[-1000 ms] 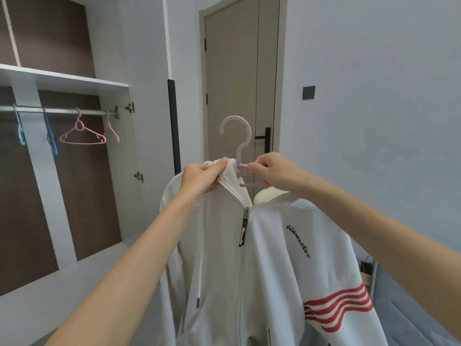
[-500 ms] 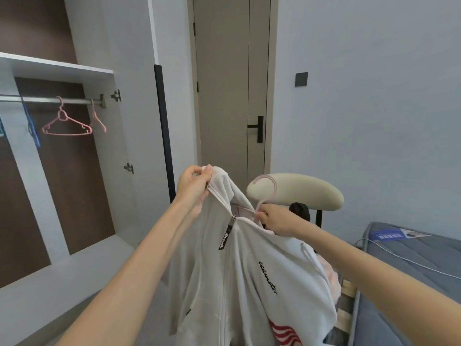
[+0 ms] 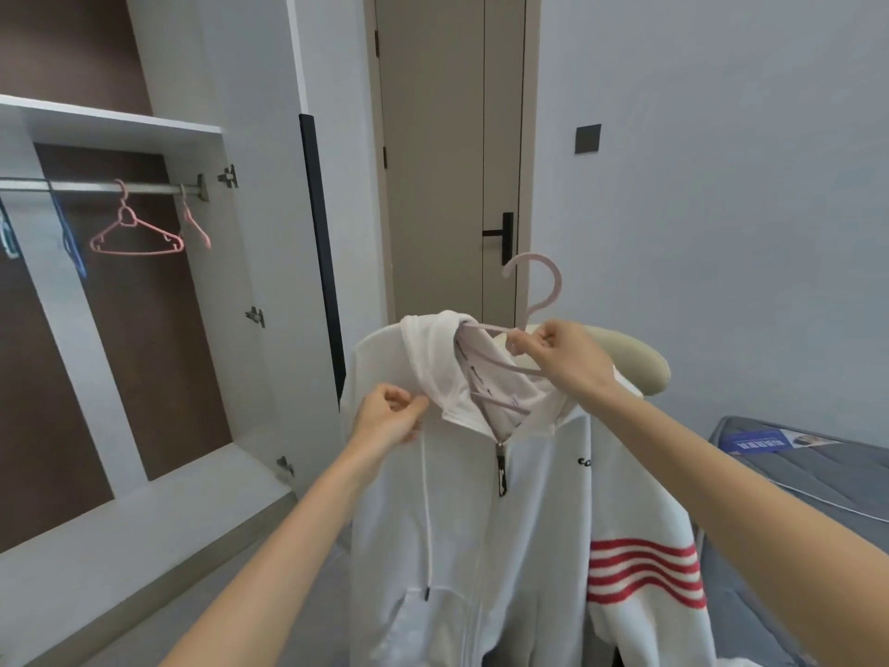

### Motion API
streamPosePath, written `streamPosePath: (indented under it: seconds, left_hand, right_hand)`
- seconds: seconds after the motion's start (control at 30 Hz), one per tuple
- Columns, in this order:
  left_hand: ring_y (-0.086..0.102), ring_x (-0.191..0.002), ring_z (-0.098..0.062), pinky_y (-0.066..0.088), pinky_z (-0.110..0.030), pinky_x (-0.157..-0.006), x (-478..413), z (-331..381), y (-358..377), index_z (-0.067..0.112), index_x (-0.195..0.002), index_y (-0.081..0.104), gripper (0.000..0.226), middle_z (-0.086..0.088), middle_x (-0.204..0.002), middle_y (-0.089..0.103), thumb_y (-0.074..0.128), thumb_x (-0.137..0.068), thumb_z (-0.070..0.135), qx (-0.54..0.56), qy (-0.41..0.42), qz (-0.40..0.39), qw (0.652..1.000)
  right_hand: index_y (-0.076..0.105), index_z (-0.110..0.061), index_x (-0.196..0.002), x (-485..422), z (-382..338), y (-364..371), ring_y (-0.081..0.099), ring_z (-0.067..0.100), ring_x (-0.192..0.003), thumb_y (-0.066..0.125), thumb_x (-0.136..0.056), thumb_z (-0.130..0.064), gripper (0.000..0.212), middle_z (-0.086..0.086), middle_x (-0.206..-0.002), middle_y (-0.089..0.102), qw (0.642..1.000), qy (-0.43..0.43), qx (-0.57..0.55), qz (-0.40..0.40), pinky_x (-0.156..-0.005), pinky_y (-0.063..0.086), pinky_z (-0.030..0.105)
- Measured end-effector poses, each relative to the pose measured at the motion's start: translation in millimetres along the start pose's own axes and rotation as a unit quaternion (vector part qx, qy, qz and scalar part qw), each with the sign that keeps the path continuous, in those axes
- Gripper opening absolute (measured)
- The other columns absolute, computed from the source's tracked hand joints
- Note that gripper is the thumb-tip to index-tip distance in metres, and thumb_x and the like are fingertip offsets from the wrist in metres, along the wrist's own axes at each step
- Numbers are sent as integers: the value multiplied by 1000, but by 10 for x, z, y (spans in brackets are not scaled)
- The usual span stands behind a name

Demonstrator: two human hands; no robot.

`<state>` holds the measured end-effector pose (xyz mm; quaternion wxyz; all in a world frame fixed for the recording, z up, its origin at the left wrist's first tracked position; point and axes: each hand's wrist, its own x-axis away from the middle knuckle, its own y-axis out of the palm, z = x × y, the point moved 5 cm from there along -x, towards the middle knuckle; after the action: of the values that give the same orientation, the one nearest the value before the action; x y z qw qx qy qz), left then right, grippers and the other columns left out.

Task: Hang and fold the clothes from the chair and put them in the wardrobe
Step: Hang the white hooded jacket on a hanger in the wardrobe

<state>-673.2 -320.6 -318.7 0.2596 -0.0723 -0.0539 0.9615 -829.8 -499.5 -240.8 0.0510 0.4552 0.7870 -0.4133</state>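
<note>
White hoodie (image 3: 481,522), half-seated on a pink hanger (image 3: 553,286), is held well right of the wardrobe rail (image 3: 96,186), fingers of the left hand (image 3: 385,418) pinching its collar, those of the right hand (image 3: 567,358) pinching the hanger neck; straightening and hanging it there seemingly remain to do.

black script (image 3: 584,461) on hoodie (image 3: 539,522) mostly hidden, blue mattress label (image 3: 765,440) unreadable

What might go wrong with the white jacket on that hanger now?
The pink hanger sits tilted in the neck of the white jacket, so one shoulder might slip off. The right hand only pinches the hanger below its hook, so the jacket's weight could twist it loose. The left hand pinches the hood edge; a pull there might drag the jacket sideways.
</note>
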Motion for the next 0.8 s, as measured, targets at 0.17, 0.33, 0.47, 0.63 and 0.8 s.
streamPosePath:
  seconds: [0.17,0.33,0.47,0.63,0.8]
  left_hand:
    - [53,-83,-16,47,-39,-87,-20,436,-182,23,-85,50,25,6,-88,55,59,-89,46,20,123,92,988]
    - [52,-67,-17,48,-29,-69,-60,737,-186,13,-80,53,44,-3,-75,55,60,-86,55,77,101,97,987]
    - [54,-57,-13,51,-16,-58,-58,739,-141,10,-65,52,39,-4,-65,56,65,-89,37,120,71,97,985]
    - [56,-61,-14,52,-24,-60,-154,624,-290,12,-67,49,29,-5,-73,57,61,-93,21,170,48,166,970]
    - [56,-72,-22,53,-40,-82,-224,428,-505,15,-66,51,30,-7,-74,59,64,-89,28,102,65,204,971]
  right_hand:
    - [67,-16,-77,-142,-137,-234,62,17,-69,57,-77,-71,57,-6,-66,64,996,-15,52,77,-67,43,33]
    - [45,-18,-63,-35,-340,-347,49,21,-56,57,-78,-71,57,-6,-52,50,989,-46,83,113,-75,34,35]
    - [39,-20,-60,82,-401,-331,44,15,-54,55,-78,-73,59,-6,-55,53,982,-77,114,131,-71,32,34]
    - [59,-22,-64,73,-210,-437,60,22,-68,52,-81,-71,52,-3,-68,65,987,-40,112,103,-61,44,34]
    - [68,-18,-79,-2,10,-589,62,21,-72,48,-80,-75,60,-3,-73,66,990,5,81,114,-58,38,28]
